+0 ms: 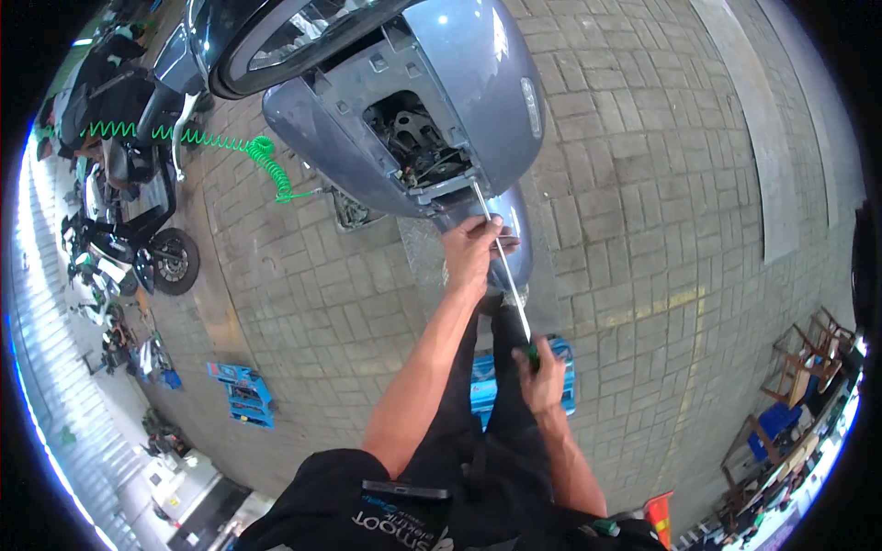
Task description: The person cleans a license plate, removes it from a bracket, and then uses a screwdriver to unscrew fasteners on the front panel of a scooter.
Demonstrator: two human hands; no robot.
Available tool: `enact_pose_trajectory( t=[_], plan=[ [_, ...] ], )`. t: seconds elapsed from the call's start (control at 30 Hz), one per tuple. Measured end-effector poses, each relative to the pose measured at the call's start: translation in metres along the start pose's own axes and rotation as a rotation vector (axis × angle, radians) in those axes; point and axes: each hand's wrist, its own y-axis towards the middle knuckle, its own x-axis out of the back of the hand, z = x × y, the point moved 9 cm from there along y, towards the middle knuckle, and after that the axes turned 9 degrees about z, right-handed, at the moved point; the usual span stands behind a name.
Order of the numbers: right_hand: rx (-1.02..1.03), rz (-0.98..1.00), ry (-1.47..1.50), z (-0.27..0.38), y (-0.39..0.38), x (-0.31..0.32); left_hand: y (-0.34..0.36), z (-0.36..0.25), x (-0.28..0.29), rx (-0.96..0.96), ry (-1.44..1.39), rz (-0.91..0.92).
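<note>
A long screwdriver [513, 294] with a thin bright shaft and a green handle points up and slightly left to the lower edge of an open compartment [418, 138]. That compartment is in the grey-blue front body of a scooter [491, 101]; wiring and dark parts show inside. My right hand [544, 381] is closed round the handle. Farther up, my left hand [470, 253] pinches the shaft near the scooter's front fender [516, 262]. The tip meets the frame edge of the compartment, but the screw or slot there is too small to make out.
A blue open toolbox [568, 372] stands on the paving by my legs, and another blue toolbox [243, 397] lies to the left. A green coiled hose [220, 140] stretches across at the upper left. Parked motorcycles [138, 248] line the left; wooden chairs [804, 358] stand at the right.
</note>
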Motion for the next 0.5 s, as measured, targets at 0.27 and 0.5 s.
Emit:
enact_pose_trajectory(
  t=[0.27, 0.5],
  plan=[
    [-0.126, 0.237, 0.936, -0.037, -0.012, 0.013, -0.001, 0.015, -0.003, 0.048, -0.068, 0.081],
    [-0.209, -0.179, 0.271, -0.043, -0.027, 0.027, -0.010, 0.000, -0.009, 0.067, 0.010, 0.041]
  ],
)
